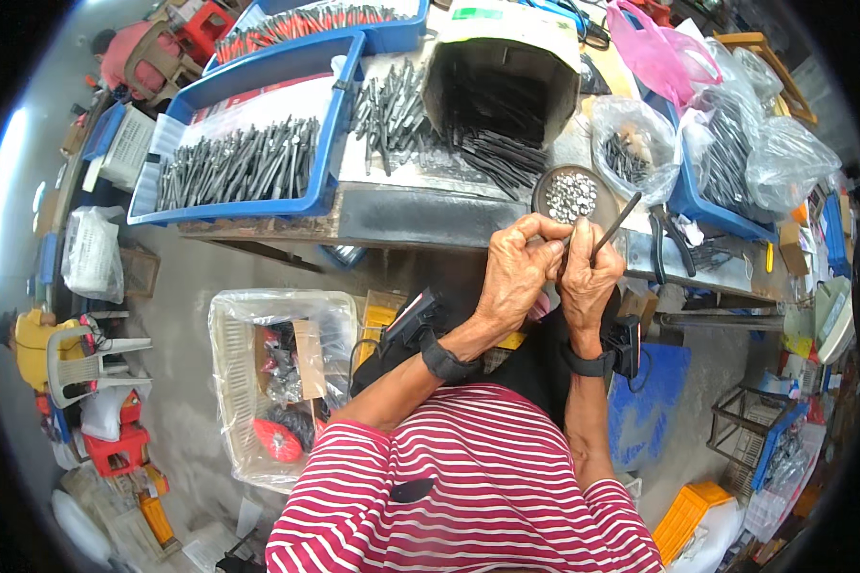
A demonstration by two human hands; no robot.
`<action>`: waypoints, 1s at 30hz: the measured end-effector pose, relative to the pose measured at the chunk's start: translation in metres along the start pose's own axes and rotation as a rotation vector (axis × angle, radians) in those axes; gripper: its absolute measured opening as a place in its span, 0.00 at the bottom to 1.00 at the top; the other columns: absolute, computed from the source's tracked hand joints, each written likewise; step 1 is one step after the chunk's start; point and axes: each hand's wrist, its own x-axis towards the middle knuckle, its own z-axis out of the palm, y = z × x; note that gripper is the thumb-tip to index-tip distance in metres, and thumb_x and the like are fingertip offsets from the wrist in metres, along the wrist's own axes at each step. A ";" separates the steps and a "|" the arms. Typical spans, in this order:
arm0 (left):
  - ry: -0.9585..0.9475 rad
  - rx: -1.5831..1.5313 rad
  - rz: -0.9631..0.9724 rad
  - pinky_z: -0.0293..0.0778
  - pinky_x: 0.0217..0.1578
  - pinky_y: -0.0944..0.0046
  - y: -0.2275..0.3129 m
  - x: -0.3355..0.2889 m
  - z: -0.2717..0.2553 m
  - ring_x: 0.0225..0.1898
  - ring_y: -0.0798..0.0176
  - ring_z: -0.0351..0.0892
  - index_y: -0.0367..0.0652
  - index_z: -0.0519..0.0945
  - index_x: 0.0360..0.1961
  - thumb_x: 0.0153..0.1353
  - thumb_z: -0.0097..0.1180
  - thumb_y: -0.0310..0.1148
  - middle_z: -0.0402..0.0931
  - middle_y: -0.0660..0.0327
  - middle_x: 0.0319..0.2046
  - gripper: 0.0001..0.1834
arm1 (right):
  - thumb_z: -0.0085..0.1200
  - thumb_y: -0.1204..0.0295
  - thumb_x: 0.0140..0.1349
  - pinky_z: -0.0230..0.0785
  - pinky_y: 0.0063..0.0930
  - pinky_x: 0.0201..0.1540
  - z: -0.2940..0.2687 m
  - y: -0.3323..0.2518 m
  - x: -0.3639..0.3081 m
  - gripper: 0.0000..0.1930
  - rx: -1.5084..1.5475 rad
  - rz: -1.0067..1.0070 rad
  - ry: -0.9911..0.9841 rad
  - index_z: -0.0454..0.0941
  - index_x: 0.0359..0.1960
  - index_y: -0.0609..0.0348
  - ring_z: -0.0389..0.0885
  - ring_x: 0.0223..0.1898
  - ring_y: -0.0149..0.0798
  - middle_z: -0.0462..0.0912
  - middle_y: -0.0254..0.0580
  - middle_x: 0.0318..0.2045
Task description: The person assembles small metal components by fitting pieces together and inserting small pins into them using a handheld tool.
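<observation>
My right hand (591, 277) is closed around a thin black rod (618, 226), which slants up and to the right out of the fingers. Close beside it, at the table's front edge, my left hand (518, 270) is pinched, its fingertips meeting the right hand's; whatever it grips is too small or hidden to name. Just beyond both hands sits a round brown dish (542, 198) with many small shiny silver pieces (571, 195) in it. A loose pile of black rods (499, 160) spills from an open-mouthed container (506, 43) behind the dish.
A blue tray (330, 181) of dark rods stands on the left of the table (430, 218), another blue tray (712, 218) on the right. Between lie a clear bag (661, 143) of dark pieces and black-handled pliers (657, 248). A plastic-lined crate (229, 382) is on the floor.
</observation>
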 end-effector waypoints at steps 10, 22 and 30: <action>0.126 0.049 0.132 0.63 0.19 0.78 0.031 0.012 -0.040 0.20 0.74 0.67 0.33 0.72 0.39 0.52 0.51 0.22 0.71 0.63 0.22 0.12 | 0.42 0.64 0.62 0.57 0.16 0.13 -0.003 -0.007 -0.001 0.17 0.379 0.257 -0.142 0.68 0.19 0.62 0.62 0.14 0.23 0.68 0.35 0.16; 0.684 0.843 0.641 0.69 0.32 0.64 0.063 0.106 -0.125 0.29 0.60 0.72 0.30 0.74 0.37 0.41 0.40 0.16 0.71 0.50 0.30 0.18 | 0.46 0.68 0.60 0.58 0.15 0.14 -0.015 -0.002 0.000 0.13 0.467 0.310 -0.178 0.69 0.21 0.64 0.62 0.15 0.21 0.71 0.36 0.18; 0.780 1.090 0.622 0.66 0.42 0.58 0.053 0.119 -0.135 0.36 0.48 0.72 0.31 0.76 0.35 0.40 0.42 0.16 0.71 0.45 0.32 0.18 | 0.47 0.69 0.60 0.58 0.14 0.14 -0.025 -0.002 -0.002 0.13 0.499 0.353 -0.180 0.70 0.21 0.65 0.64 0.14 0.20 0.72 0.36 0.17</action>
